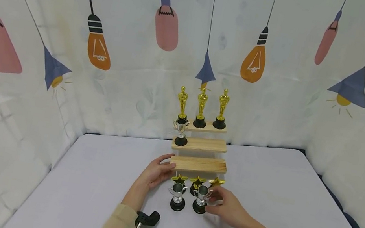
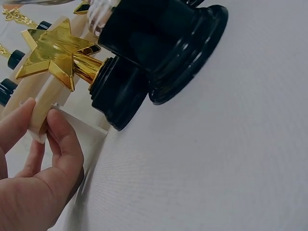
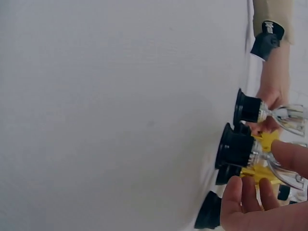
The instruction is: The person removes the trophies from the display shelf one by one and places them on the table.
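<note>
White table (image 1: 90, 195) is bearing the tiered wooden rack (image 1: 201, 144). My left hand (image 1: 156, 172) is pinching the left end of its lowest board (image 1: 199, 164); jerking there could topple the gold statuettes (image 1: 202, 102) up top. My right hand (image 1: 229, 210) is gripping the right silver cup (image 1: 201, 200), just before the gold star trophies (image 1: 197, 181); base contact unclear. Swinging leftward could knock over the left silver cup (image 1: 177, 198), standing near.

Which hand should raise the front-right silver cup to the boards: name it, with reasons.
The right hand, probably: its fingers are at that silver cup, on the cup's right side, while the left hand grips the left end of the nearest wooden board.
</note>
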`<state>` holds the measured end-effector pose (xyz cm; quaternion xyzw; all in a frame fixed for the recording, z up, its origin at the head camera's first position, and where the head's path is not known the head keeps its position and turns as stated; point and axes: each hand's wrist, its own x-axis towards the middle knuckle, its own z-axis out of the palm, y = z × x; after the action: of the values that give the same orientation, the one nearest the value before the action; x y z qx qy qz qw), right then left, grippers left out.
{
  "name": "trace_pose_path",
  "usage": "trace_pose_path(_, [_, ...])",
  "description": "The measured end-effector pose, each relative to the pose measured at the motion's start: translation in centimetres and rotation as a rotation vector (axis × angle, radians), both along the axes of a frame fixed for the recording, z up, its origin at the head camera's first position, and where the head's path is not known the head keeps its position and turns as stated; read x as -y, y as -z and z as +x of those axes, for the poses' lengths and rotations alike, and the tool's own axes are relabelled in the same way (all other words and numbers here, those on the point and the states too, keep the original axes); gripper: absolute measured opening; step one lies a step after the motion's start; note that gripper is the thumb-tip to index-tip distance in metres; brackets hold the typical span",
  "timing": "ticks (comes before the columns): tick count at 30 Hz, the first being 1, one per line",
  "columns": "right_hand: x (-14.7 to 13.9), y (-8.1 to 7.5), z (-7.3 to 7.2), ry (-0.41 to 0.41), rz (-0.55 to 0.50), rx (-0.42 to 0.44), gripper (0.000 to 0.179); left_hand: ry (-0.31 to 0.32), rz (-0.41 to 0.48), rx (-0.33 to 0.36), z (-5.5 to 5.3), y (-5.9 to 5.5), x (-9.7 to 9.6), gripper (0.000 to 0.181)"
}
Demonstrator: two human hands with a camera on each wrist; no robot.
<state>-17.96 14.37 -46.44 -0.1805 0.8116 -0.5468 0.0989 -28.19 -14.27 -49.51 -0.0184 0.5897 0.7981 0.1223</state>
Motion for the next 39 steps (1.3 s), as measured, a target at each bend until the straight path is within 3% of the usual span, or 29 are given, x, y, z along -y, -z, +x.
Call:
trace_pose_path(5, [-0.4, -1.1, -0.1, 0.002, 0.018, -0.048, 0.044, -0.003, 0.002, 0.003, 0.0, 0.1, 0.0, 0.061])
trace_pose_path(9, [-0.5, -1.9, -0.2, 0.021, 0.012, -0.038, 0.04, -0.016, 0.012, 0.019, -0.1, 0.1, -0.1, 0.06])
trace_pose_path(15, [-0.3, -1.8, -0.2, -0.005, 0.006, 0.008, 0.041, -0.019, 0.005, 0.019, 0.0, 0.1, 0.0, 0.06])
trace_pose_path(20, [-0.3, -2.1, -0.4, 0.005, 0.043, -0.01, 0.042, -0.018, 0.012, 0.021, 0.0, 0.1, 0.0, 0.059])
trace_pose_path(33, [-0.4, -5.1, -2.0, 0.063, 0.075, -0.077, 0.044, -0.014, 0.001, 0.024, -0.1, 0.1, -0.2, 0.06])
trace_pose_path(39, [0.7, -7.4, -3.3, 0.039, 0.081, -0.134, 0.041, -0.02, 0.003, 0.025, -0.1, 0.1, -0.1, 0.059])
